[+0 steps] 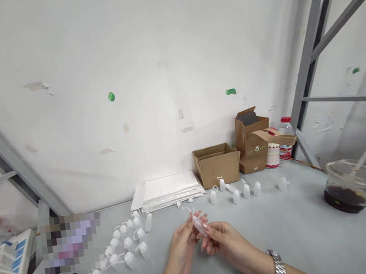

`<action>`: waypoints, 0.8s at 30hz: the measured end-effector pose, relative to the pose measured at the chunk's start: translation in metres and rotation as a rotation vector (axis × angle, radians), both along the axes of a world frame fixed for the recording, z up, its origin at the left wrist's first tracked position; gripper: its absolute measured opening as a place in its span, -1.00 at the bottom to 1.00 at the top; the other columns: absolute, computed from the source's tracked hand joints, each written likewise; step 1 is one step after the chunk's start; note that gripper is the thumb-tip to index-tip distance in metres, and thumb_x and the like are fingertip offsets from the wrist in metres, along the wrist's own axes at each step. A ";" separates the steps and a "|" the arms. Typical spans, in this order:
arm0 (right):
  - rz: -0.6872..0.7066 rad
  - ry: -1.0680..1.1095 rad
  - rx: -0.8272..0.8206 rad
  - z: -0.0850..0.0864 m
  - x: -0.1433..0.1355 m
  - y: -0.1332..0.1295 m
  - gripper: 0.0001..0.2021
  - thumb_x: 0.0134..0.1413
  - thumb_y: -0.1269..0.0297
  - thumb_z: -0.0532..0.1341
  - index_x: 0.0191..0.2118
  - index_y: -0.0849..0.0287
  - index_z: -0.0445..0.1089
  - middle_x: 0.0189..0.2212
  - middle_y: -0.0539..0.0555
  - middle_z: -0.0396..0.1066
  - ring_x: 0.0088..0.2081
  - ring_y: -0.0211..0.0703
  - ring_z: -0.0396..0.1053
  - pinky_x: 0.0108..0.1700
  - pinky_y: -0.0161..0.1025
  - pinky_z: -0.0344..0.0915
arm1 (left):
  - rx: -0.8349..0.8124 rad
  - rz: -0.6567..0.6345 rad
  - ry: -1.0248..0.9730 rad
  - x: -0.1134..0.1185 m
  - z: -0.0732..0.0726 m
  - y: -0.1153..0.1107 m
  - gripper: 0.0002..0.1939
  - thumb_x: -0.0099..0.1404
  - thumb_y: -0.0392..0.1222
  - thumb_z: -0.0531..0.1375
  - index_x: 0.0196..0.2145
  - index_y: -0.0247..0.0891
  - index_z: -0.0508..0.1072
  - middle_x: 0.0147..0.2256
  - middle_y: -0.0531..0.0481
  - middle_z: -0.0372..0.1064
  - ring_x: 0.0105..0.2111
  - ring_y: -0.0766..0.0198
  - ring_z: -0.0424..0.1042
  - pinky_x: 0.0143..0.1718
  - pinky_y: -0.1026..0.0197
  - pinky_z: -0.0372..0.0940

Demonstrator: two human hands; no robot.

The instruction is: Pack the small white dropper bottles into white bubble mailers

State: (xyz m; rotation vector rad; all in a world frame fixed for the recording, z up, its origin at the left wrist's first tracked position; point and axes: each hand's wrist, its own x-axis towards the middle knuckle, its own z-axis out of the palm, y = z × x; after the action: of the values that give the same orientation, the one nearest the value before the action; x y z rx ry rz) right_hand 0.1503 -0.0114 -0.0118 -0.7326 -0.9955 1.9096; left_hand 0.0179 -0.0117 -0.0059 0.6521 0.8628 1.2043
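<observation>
Small translucent bottle (200, 225) pinched at both ends: left hand (183, 243) fingers closed on upper end, right hand (222, 238) closed on lower end. Held above table (298, 234), in front of white sheet stack (169, 189). Keep grip light, bottle steady; avoid squeezing soft wall. Loose capped bottles (126, 248) lie left of stack.

White wall (158, 46) (tape-marked), grey table (298, 238)

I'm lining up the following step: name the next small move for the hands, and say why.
Probably lay the small bottle, pinched between left hand and right hand, with the capped bottles lying at left; other bottles stand farther back.
</observation>
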 end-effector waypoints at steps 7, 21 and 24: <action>0.017 0.111 -0.059 -0.002 0.001 0.001 -0.73 -0.20 0.20 0.34 -0.49 0.37 0.41 -0.58 0.09 0.39 -0.57 -0.38 0.25 -0.45 -0.38 0.13 | 0.026 -0.003 -0.021 0.001 -0.001 -0.002 -0.63 -0.01 -0.03 0.30 -0.26 -0.30 0.53 -0.18 -0.18 0.47 -0.06 0.08 0.34 0.00 0.11 0.17; -0.110 -0.212 0.165 -0.006 -0.001 0.009 -0.58 -0.26 -0.05 0.30 -0.45 0.26 0.34 -0.57 0.02 0.40 -0.60 -0.32 0.26 -0.46 -0.31 0.16 | 0.041 0.023 0.022 0.002 0.005 -0.001 -0.59 0.00 0.02 0.27 -0.25 -0.32 0.53 -0.16 -0.21 0.46 -0.01 0.06 0.31 0.04 0.11 0.14; -0.064 -0.181 0.157 -0.005 -0.002 0.007 -0.57 -0.19 -0.08 0.25 -0.48 0.27 0.32 -0.59 0.04 0.40 -0.60 -0.33 0.24 -0.47 -0.32 0.14 | 0.043 0.014 0.031 0.002 0.005 -0.001 -0.56 0.00 0.02 0.28 -0.21 -0.31 0.51 -0.22 -0.19 0.49 -0.10 0.10 0.37 -0.02 0.13 0.19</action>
State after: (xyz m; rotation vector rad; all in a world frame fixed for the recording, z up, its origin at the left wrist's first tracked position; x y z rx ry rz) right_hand 0.1487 -0.0044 -0.0163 -0.8451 -1.2046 1.7103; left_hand 0.0200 -0.0128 -0.0006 0.7021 0.8702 1.2312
